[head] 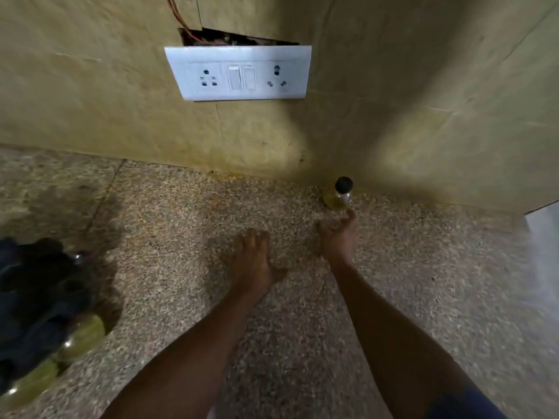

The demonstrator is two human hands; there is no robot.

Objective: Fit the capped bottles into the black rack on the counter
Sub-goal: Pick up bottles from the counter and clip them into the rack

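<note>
One small bottle [341, 196] with a black cap and yellowish liquid stands upright in the wall corner at the back of the counter. My right hand [337, 237] is stretched toward it, fingers spread and empty, fingertips just short of its base. Empty too, my left hand [252, 258] hovers palm down over the middle of the counter, fingers loosely together. The black rack [33, 297] sits blurred at the far left edge, with greenish bottles [81, 334] lying in its lower part.
A speckled stone counter [181, 237] runs to a tan tiled wall. A white socket and switch plate [239, 72] hangs on the wall above. A pale steel surface [544, 237] shows at the right edge.
</note>
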